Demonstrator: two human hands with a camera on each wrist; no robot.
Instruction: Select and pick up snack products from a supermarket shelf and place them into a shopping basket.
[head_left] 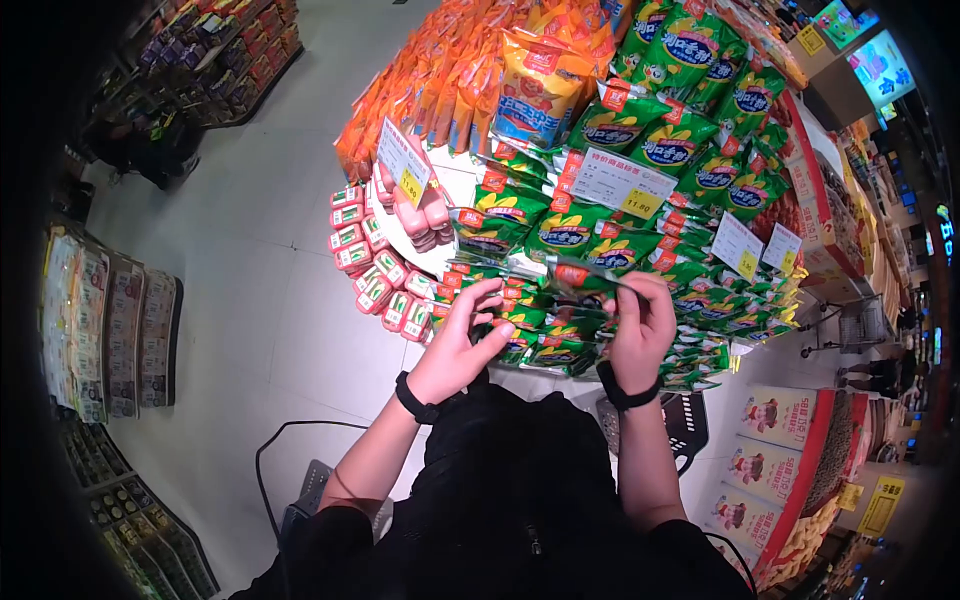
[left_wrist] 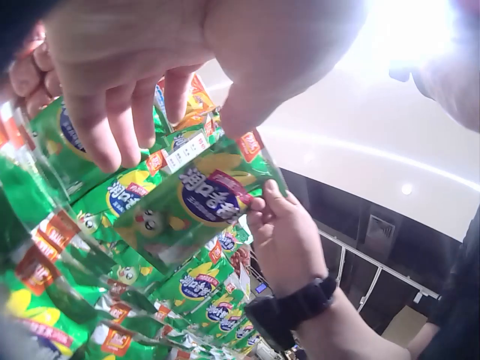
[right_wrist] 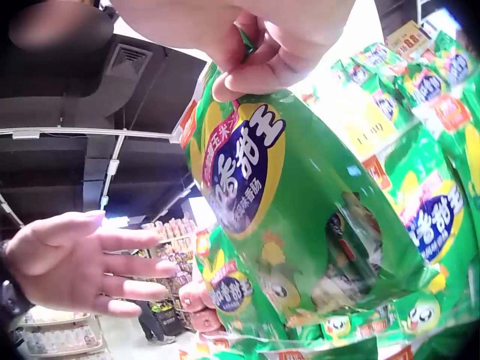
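Green packet (right_wrist: 300, 202) in right grip (head_left: 640, 318)

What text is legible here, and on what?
"1.80": yellow tag on the white card by the pink sausages.
"1.00": yellow tag on the card among the green packs.
The brand lettering on the pack that the right hand pinches is too distorted to read reliably.

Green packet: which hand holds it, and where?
The right hand pinches the green packet at its top edge; the left hand is open beside it.
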